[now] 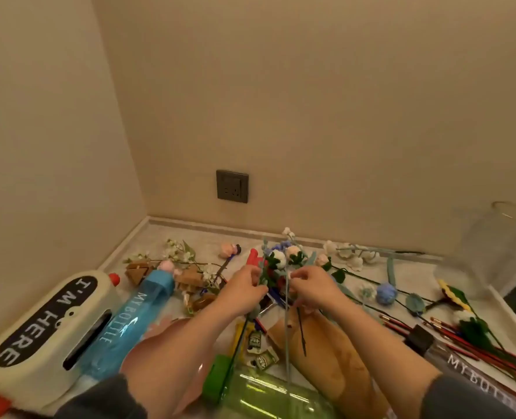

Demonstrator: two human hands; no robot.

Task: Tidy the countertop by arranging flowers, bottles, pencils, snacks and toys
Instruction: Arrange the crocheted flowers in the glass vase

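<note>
Now a bunch of knitted flowers [281, 260] is held up over the middle of the surface [196, 234] by both hands. The stems are gripped by the left hand [244, 288], whose fingers [255, 275] are curled round them. A pale blue stem is pinched by the right hand [314, 285], its fingers [298, 276] pressed together on it. The stem ends hang down between the two forearms.

A blue bottle [129, 322] is seen lying to the left, just beside a cream tissue box [48, 325] on which "I'M HERE" is written. A green bottle [266, 391] is laid below the hands, at the near edge, and small green snack packets [259, 353] are found close to its cap. A clear bottle [468, 370] with a black cap is placed at the right, touching a spread of red pencils [450, 338]. More loose flowers are scattered behind: a blue yarn ball flower [386, 293], white blooms [352, 256] near the wall, and a sunflower [453, 293]. Wooden blocks [138, 272] are piled at the far left. A glass vase [498, 246] is stood at the far right, and a dark socket [232, 186] is set in the wall.
</note>
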